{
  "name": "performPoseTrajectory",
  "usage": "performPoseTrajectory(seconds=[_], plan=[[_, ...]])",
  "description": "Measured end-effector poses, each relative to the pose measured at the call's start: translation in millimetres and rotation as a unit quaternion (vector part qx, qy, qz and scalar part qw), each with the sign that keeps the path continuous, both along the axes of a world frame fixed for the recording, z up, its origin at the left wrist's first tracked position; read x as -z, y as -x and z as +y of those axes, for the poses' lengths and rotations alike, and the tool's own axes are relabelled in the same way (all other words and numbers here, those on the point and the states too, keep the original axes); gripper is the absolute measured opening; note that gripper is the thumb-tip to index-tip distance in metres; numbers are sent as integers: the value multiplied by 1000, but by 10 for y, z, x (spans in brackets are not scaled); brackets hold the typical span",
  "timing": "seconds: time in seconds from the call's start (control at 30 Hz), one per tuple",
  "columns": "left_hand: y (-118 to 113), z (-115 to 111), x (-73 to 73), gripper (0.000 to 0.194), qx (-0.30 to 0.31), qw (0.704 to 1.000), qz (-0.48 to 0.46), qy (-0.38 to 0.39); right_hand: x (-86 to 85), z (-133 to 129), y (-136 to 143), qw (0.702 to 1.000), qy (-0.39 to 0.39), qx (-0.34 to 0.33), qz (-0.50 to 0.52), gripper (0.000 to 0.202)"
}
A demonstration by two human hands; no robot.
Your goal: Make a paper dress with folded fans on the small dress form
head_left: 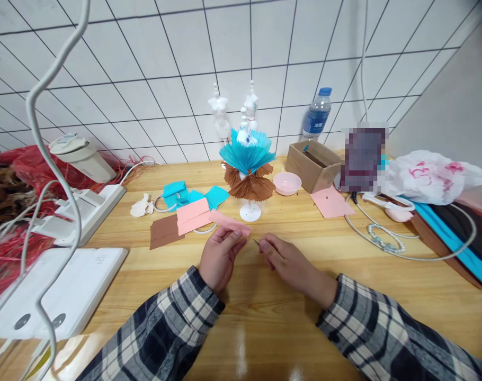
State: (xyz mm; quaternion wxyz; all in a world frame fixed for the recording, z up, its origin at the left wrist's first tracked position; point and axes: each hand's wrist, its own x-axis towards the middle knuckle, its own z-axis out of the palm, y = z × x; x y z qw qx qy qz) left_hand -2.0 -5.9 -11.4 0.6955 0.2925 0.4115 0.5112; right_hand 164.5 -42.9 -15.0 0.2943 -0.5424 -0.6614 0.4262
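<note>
Pinched in my left hand is a folded strip of pink paper, its right end sticking out past my thumb. Just to the right, my right hand is closed on a thin, dark, pointed tool, whose tip points at the strip without visibly touching it. Behind both hands stands a small mannequin figure on a white round base, dressed in a pleated blue paper layer above a brown one. Pink sheets and a brown sheet lie left of the base.
Two white mannequins stand behind the dressed one. A pink bowl, an open cardboard box and a bottle are back right. Power strip, white device and hanging cable are on the left.
</note>
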Motion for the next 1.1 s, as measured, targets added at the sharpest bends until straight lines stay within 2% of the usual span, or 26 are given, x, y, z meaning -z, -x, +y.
performPoseTrajectory(seconds=[0.57,1.1], plan=[[5,-1,34,22,78,994,79,-19,25,28,1,1000,-4,-3,9,44],[4,4,16,20,88,993,78,-28,50,49,-14,999,11,-15,32,38]])
